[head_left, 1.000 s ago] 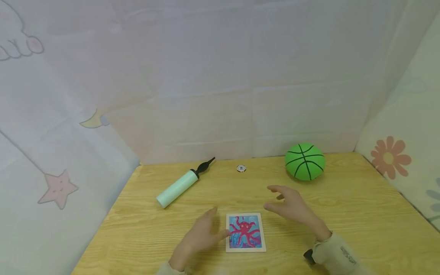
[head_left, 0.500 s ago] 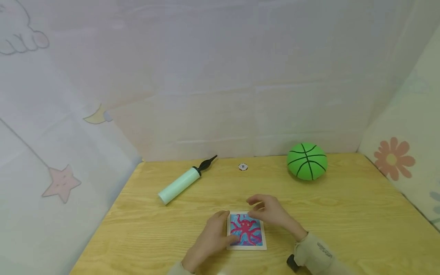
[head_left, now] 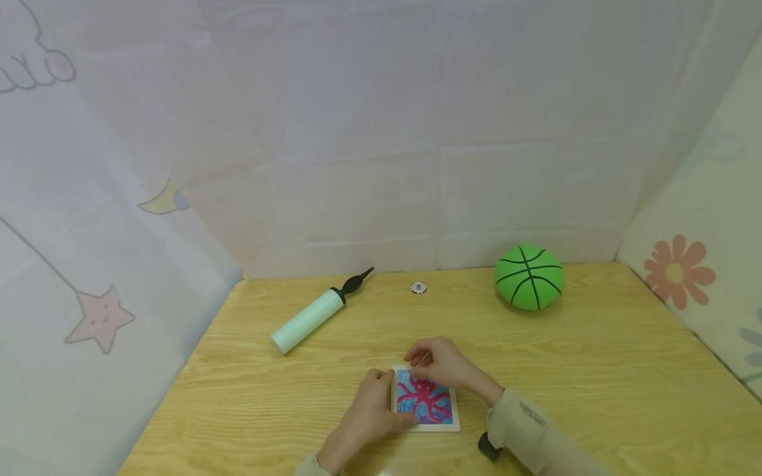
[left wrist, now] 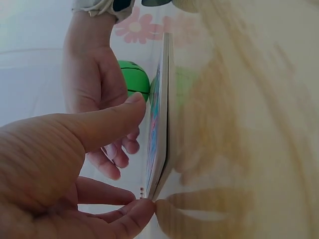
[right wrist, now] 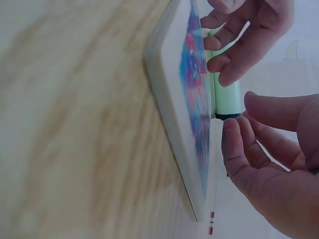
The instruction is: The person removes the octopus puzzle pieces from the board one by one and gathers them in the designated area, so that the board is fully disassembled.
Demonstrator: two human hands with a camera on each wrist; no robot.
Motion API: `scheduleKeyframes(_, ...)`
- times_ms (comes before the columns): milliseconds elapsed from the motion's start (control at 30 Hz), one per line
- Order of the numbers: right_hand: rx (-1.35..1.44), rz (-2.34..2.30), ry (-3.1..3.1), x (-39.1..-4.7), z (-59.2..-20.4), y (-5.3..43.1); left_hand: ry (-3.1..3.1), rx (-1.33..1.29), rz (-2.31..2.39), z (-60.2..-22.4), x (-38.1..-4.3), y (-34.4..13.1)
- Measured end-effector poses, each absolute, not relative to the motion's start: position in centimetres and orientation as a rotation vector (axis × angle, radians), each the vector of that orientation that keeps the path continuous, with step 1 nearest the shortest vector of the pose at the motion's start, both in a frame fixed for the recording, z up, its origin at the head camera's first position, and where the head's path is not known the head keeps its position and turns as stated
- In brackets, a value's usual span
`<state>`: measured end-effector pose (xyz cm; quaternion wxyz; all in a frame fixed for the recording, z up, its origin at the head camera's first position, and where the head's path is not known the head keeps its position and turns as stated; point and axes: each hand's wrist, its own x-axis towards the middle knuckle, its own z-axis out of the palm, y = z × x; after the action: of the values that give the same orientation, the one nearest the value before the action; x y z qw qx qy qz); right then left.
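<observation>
A flat picture panel (head_left: 425,404) with a white border and a pink octopus on blue lies on the table in front of me. My left hand (head_left: 370,411) is at its left side, the thumb over the lower left of the picture. In the left wrist view, the fingertips meet the corner of the panel (left wrist: 162,124) while the thumb stays off its face. My right hand (head_left: 446,363) hovers over the panel's far edge, fingers loosely bent. Nothing shows between its thumb and fingers in the right wrist view, where the panel (right wrist: 192,74) stands beside them.
On the wooden table (head_left: 238,410), a mint-green hand pump (head_left: 308,320) with a black nozzle lies at the back left. Toward the back middle is a poker chip (head_left: 419,287). A green ball (head_left: 529,277) with black lines sits at the back right, near the cloth wall (head_left: 369,165).
Both hands have come in toward the picture panel: the left moved right to its edge, the right moved left over its far edge. Panel, pump, chip and ball stay in place.
</observation>
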<state>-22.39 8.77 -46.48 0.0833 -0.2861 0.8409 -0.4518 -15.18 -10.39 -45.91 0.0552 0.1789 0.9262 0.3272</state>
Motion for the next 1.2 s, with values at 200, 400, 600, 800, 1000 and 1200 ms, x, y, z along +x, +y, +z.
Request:
scheduleKeyframes(200,-0.854,-1.285,2.472,-22.8,-46.3,7.8,2.808,0.587,0.970,-46.0,-15.2,-10.4)
scheduleKeyframes(400,-0.881,-1.252,2.438,-23.1,-46.5,7.6,2.821,0.611,0.949,-46.0,-15.1,-10.2)
scheduleKeyframes(600,-0.853,-1.231,2.426,-23.2,-46.4,7.5,2.810,0.588,0.931,-45.9,-14.9,-10.0)
scheduleKeyframes(800,-0.832,-1.177,2.446,-23.3,-46.4,7.1,2.849,0.622,0.849,-46.0,-14.7,-9.9)
scheduleKeyframes(1000,-0.854,-1.140,2.465,-23.7,-46.3,7.0,2.874,0.687,0.785,-45.9,-14.6,-9.9)
scheduleKeyframes(1200,-0.899,-1.083,2.481,-23.9,-46.4,7.0,2.881,0.717,0.749,-45.8,-14.2,-9.9)
